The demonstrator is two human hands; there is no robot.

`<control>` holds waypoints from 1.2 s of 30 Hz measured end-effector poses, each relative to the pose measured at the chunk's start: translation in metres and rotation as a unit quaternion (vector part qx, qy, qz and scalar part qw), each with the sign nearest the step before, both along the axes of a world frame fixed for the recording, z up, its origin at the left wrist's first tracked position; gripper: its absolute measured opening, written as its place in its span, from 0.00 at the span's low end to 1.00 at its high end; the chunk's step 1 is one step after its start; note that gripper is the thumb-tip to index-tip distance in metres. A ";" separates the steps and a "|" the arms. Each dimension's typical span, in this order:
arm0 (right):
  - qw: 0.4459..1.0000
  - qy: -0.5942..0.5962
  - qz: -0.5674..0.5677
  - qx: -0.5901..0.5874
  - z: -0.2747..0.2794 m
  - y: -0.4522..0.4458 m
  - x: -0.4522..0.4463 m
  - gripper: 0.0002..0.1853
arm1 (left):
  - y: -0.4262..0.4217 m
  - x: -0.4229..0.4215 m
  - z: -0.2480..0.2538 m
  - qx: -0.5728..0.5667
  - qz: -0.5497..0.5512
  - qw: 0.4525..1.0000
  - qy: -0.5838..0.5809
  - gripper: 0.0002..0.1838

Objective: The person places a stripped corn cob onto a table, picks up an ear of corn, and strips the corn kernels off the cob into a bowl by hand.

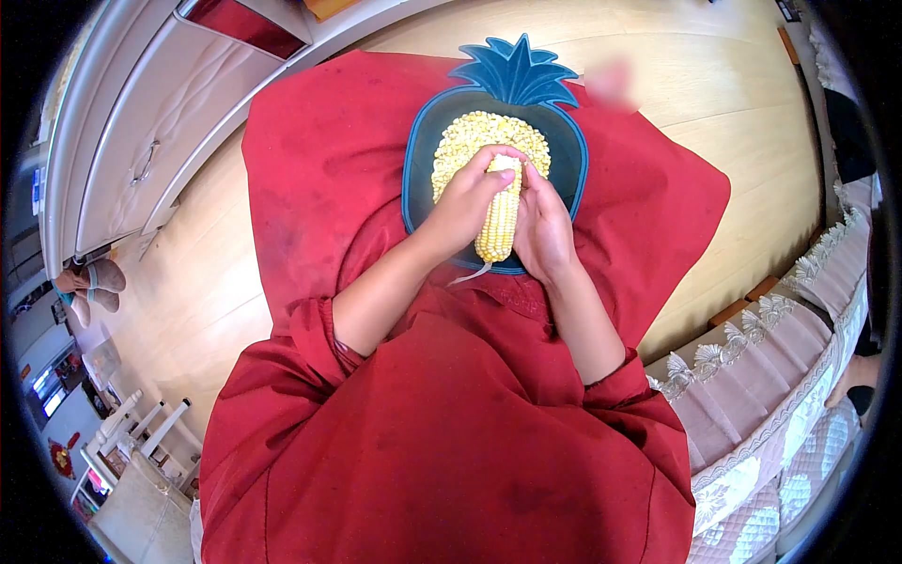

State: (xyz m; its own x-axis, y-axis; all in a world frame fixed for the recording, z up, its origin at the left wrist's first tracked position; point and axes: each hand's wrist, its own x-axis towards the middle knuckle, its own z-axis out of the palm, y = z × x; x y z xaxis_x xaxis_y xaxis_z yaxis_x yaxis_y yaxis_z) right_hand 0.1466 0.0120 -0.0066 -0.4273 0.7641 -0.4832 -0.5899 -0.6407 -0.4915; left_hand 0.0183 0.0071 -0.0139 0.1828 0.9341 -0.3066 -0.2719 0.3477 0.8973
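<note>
An ear of corn (499, 221) with pale yellow kernels stands out from my hands, its stem end pointing toward me. My left hand (467, 199) is closed around its upper left side, the thumb pressing near the far tip, where a whitish patch shows. Along the right side, my right hand (547, 228) holds the ear too, with its fingers partly hidden behind it. Beneath both hands lies a dark teal pineapple-shaped tray (411, 179) with a leafy top. Loose corn kernels (479, 132) are heaped in the tray.
The tray rests on red cloth (319, 160) spread across my lap. A white cabinet (169, 122) stands at the left, with slippers (99, 277) on the wooden floor (211, 310). A lace-trimmed sofa (752, 376) is at the right.
</note>
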 end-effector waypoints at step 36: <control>1.000 -0.008 -0.016 0.011 -0.004 -0.001 0.002 0.21 | -0.003 -0.003 0.007 0.034 0.002 0.999 -0.024 0.17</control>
State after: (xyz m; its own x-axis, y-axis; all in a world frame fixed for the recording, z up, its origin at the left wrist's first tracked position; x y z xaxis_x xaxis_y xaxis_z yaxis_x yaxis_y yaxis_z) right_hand 0.1485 0.0113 -0.0111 -0.3943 0.7882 -0.4725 -0.6018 -0.6101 -0.5154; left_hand 0.0156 0.0039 -0.0066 0.1931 0.9529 -0.2338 -0.3166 0.2860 0.9044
